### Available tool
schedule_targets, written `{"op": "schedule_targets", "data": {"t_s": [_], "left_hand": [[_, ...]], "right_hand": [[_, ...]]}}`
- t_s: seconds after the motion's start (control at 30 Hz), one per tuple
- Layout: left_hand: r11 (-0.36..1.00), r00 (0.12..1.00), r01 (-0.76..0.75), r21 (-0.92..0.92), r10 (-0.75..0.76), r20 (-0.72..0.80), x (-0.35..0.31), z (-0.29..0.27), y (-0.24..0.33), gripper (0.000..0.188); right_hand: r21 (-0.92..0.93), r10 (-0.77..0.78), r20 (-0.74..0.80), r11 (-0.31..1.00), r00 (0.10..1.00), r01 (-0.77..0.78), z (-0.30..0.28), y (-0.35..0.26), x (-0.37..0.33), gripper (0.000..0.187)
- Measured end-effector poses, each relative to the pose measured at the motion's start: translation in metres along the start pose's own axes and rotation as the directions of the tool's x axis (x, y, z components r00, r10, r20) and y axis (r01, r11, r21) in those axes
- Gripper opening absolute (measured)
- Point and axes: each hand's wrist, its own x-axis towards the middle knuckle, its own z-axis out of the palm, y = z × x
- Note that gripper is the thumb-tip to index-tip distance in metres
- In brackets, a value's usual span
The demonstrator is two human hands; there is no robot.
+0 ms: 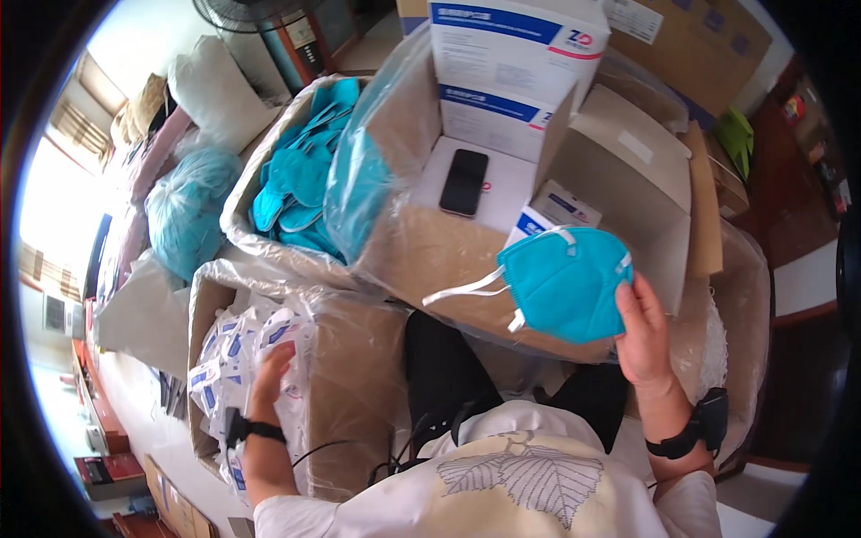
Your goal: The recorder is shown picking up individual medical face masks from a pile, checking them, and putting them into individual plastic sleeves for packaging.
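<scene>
The right hand (646,336) is closed on the right-hand edge of a turquoise folding face mask (569,282), thumb and fingers pinching it beside one strap anchor. The mask is held up clear of the cartons, its broad face toward the wearer, with white ear straps (462,291) hanging loose off its left side. The left hand (269,381) reaches over the printed white packets (229,359) at the person's left; its fingers look extended, but whether they touch or hold a packet cannot be told, as the hand is seen edge-on.

The step in hand appears to be the handling of one single mask, with the other hand at the packets. From this pose, the next move seems to call for a steady pinch at the mask's edge, the loose straps kept from snagging, and the left fingers separating one thin packet from its overlapping neighbours.

Farther out, the packets lie in a plastic-lined carton (359,394). Beyond it, a second lined carton (235,211) holds a heap of turquoise masks (300,179). Ahead of the person, a black smartphone (464,182) lies on a white surface, in front of upright white boxes (511,45) with blue bands.
</scene>
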Motion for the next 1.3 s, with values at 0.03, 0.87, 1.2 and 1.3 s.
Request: {"op": "schedule_targets", "data": {"t_s": [0.03, 0.87, 1.2, 1.3], "left_hand": [[0.997, 0.999, -0.046, 0.068, 0.048, -0.021, -0.017, 0.005, 0.032, 0.035], [0.800, 0.501, -0.486, 0.351, -0.074, 0.862, -0.152, 0.319, 0.220, 0.033], [0.984, 0.871, -0.089, -0.153, 0.151, 0.468, -0.116, 0.270, 0.226, 0.034], [0.972, 0.793, -0.011, -0.235, 0.152, 0.589, -0.147, 0.299, 0.233, 0.033]], "right_hand": [[-0.021, -0.010, -0.006, 1.000, 1.000, 0.010, -0.003, 0.000, -0.003, 0.034], [0.610, 0.409, -0.241, 0.769, 0.880, -0.190, -0.102, 0.043, -0.091, 0.019], [0.390, 0.614, 0.045, 0.716, 0.788, -0.579, -0.119, 0.107, -0.124, 0.021], [0.144, 0.666, 0.182, 0.709, 0.723, -0.690, -0.102, 0.110, -0.116, 0.024]]}}
